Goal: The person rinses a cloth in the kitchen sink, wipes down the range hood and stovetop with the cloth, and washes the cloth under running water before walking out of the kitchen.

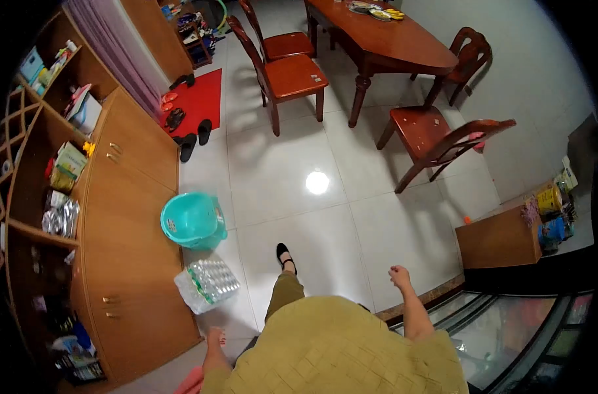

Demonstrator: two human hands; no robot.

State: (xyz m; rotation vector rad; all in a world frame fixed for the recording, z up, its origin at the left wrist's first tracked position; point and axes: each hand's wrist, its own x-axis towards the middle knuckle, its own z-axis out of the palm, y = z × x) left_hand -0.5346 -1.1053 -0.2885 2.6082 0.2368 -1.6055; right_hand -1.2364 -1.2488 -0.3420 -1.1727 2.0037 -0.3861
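Note:
My left hand [215, 337] hangs low beside my body, near the wooden cabinet; a small red and white patch shows at its fingers, too small to make out. Pink cloth [192, 381] lies just below that arm. On my other side, my right hand [399, 276] is held out over the tiled floor, its fingers curled in with nothing seen in them. A plastic-wrapped pack of bottles [210, 284] stands on the floor ahead of my left hand, with a turquoise basin [192, 220] beyond it. One black shoe [285, 255] of mine is forward.
Cabinets with shelves [125, 230] line the left. Ahead left, slippers [188, 146] lie by a red mat [204, 98]. Wooden chairs [292, 77] surround a dining table [391, 39]. A low wooden box [499, 241] and glass sliding door [503, 328] are at the right.

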